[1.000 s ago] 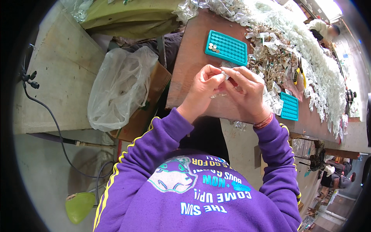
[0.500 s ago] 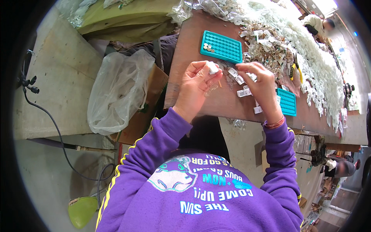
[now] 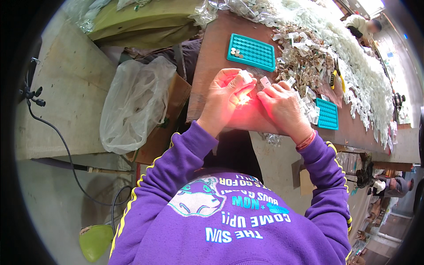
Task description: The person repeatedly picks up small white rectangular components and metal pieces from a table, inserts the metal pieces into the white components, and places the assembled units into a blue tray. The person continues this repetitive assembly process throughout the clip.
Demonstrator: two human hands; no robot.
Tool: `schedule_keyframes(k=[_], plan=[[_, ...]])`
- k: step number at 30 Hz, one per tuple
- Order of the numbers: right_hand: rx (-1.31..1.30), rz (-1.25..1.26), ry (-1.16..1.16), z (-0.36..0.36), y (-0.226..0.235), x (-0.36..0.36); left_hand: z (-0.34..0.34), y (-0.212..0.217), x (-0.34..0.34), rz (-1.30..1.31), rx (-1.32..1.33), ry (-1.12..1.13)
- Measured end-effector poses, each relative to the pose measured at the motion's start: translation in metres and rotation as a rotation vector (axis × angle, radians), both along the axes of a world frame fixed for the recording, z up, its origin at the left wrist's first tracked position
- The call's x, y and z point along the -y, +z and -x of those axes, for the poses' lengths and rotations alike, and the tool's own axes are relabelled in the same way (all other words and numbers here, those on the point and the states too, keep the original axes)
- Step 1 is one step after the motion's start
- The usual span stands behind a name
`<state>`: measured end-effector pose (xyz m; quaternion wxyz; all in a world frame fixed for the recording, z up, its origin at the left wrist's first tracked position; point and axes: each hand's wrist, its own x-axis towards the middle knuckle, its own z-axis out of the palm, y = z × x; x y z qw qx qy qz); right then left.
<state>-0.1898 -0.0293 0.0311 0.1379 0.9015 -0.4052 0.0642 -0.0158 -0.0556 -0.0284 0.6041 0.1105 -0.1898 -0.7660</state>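
My left hand (image 3: 228, 95) and my right hand (image 3: 282, 104) meet over the brown table (image 3: 212, 62), fingertips together. Both pinch a small clear plastic packet (image 3: 263, 82) between them; my left fingers also hold a small white piece (image 3: 245, 76). A red glow lights the table and my palms under the hands. Just beyond the hands lies a teal grid tray (image 3: 251, 53) with a few small round pieces in its left corner. A second teal tray (image 3: 327, 114) lies to the right of my right hand.
A heap of small clear packets (image 3: 309, 57) covers the table's far side, with yellow-handled pliers (image 3: 335, 79) in it. A clear plastic bag (image 3: 134, 101) sits in a cardboard box at my left. A black cable (image 3: 57, 137) runs over the floor. Another person (image 3: 362, 26) sits far off.
My right hand has come back from the right side of the table to my left hand. The fingertips now touch again, and a red glow has appeared under them.
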Motion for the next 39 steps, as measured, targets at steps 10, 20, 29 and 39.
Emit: schedule_keyframes(k=[10,20,29,39], plan=[[0.007,-0.008,-0.019,-0.005,-0.005,0.004,-0.002,-0.003,0.0,0.052,0.07,-0.021],[0.392,-0.079,-0.186,-0.003,-0.011,0.009,-0.006,0.0,0.0,-0.014,0.059,-0.072],[1.248,-0.604,-0.373,0.002,-0.01,0.014,-0.007,-0.002,0.0,-0.015,0.063,-0.141],[1.506,-0.831,-0.295,-0.008,0.007,0.01,-0.006,-0.001,-0.001,0.048,0.176,-0.177]])
